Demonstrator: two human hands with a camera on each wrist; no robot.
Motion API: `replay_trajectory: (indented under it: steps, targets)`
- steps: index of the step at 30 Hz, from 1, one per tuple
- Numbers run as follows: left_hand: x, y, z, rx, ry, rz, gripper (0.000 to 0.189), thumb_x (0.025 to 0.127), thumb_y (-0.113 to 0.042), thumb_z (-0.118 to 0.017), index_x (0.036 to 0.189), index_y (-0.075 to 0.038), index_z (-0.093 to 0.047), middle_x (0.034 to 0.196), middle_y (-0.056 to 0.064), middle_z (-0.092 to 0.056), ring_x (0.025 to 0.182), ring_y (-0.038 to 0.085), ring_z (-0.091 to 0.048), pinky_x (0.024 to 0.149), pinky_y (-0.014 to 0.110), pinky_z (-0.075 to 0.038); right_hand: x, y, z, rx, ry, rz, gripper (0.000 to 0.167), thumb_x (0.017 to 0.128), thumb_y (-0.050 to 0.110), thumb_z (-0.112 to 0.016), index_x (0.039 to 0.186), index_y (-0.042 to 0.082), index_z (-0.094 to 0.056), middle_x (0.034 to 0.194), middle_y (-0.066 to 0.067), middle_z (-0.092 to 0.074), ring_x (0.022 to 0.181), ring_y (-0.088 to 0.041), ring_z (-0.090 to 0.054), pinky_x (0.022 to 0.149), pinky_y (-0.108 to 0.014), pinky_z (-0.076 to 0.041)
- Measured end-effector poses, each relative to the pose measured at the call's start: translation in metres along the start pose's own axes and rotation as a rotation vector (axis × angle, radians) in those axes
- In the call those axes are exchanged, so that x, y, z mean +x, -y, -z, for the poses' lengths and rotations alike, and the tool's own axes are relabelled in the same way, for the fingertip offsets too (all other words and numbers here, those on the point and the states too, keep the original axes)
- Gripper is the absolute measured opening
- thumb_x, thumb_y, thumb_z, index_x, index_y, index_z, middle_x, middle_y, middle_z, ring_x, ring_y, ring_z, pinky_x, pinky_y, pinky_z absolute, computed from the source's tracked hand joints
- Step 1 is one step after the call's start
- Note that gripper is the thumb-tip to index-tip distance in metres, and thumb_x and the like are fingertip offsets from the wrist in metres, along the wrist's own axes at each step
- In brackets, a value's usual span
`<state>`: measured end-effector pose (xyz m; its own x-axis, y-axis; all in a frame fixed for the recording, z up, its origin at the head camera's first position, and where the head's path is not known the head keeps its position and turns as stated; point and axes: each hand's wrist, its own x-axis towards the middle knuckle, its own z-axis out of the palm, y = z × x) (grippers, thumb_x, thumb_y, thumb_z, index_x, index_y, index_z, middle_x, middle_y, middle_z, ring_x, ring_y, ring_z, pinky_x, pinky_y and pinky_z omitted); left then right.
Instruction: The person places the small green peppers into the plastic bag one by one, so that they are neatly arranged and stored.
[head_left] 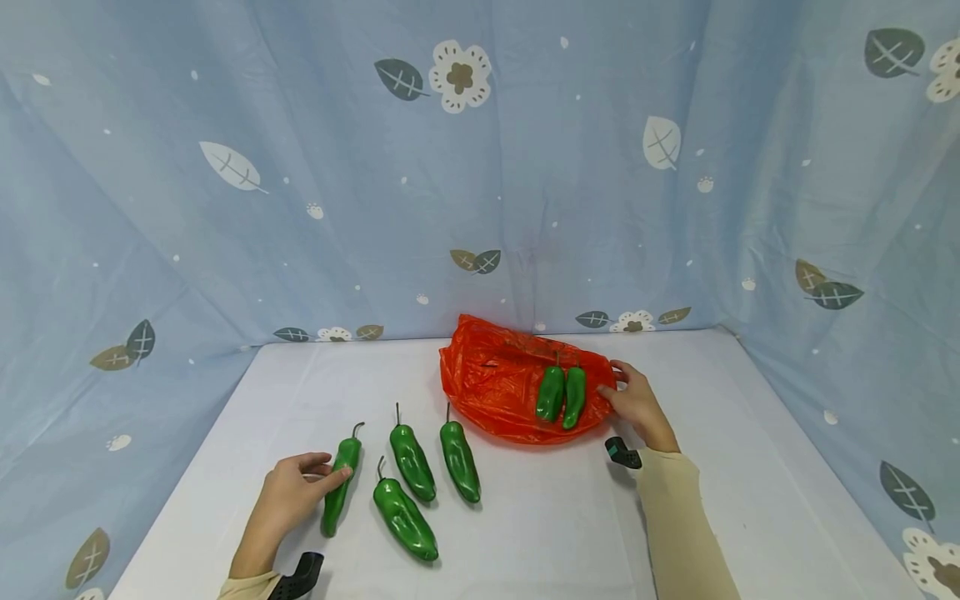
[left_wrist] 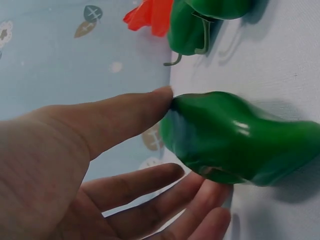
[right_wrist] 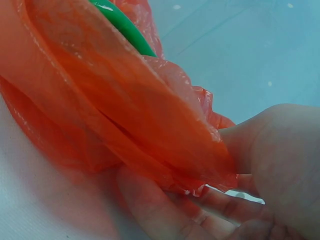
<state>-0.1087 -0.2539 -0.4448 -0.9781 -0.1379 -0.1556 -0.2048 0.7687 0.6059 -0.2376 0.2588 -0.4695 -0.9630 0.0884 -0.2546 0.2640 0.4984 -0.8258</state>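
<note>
At the left, my left hand (head_left: pixel 287 498) pinches a long green pepper (head_left: pixel 334 502) between its thumb and fingers. The left wrist view shows the thumb against one side of this pepper (left_wrist: pixel 225 135) and fingers along the other. My right hand (head_left: pixel 639 407) holds the right edge of a red plastic bag (head_left: pixel 483 387), which lies spread open. In the right wrist view, some fingers show through the thin film of the bag (right_wrist: pixel 145 110). Two green peppers lie on the bag, the left one (head_left: pixel 551 393) next to the right one (head_left: pixel 575 398).
Three more green peppers lie loose between the left hand and the bag: one at the front (head_left: pixel 405 518), one behind it (head_left: pixel 412 463), one to the right (head_left: pixel 460 461). Beneath everything is a white table (head_left: pixel 555 517), backed by a blue patterned curtain (head_left: pixel 337 125).
</note>
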Motion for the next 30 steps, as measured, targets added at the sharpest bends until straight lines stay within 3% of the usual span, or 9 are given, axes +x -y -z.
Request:
replay_trajectory:
  steps: [8,15,22,30]
  targets:
    - [-0.0009,-0.0015,0.0003,0.009,0.012,-0.007,0.067,0.087,-0.037,-0.082,0.130,0.011,-0.063,0.115,0.024,-0.075,0.106,0.039,-0.073,0.084,0.049,-0.060,-0.0003,0.0009,0.0006,-0.011,0.009,0.006,0.068,0.104,0.014,-0.055,0.162,0.001,-0.022,0.162,-0.032,-0.031,0.146,-0.051,-0.036,0.113,-0.059,-0.045]
    - [-0.0022,-0.0008,-0.0006,-0.018,-0.004,0.036,0.068,0.085,-0.034,-0.084,0.131,0.011,-0.063,0.112,0.024,-0.075,0.101,0.037,-0.074,0.079,0.045,-0.061,-0.0023,0.0022,-0.0002,-0.010,0.009,0.008,0.068,0.104,0.013,-0.055,0.162,0.001,-0.023,0.162,-0.031,-0.032,0.147,-0.049,-0.036,0.113,-0.058,-0.045]
    - [-0.0043,-0.0028,0.0006,0.028,0.023,0.000,0.069,0.085,-0.039,-0.084,0.128,0.010,-0.065,0.105,0.021,-0.077,0.095,0.034,-0.074,0.077,0.046,-0.060,-0.0021,0.0026,0.0018,-0.013,0.011,0.027,0.066,0.104,0.012,-0.054,0.161,-0.001,-0.024,0.161,-0.032,-0.032,0.146,-0.050,-0.035,0.116,-0.059,-0.042]
    - [-0.0054,-0.0076,-0.0001,0.043,0.033,0.010,0.066,0.083,-0.038,-0.085,0.123,0.010,-0.066,0.098,0.014,-0.077,0.089,0.028,-0.073,0.076,0.044,-0.060,-0.0022,0.0026,0.0004,-0.011,0.008,0.013,0.066,0.104,0.012,-0.055,0.161,0.000,-0.025,0.162,-0.032,-0.031,0.146,-0.050,-0.035,0.116,-0.059,-0.042]
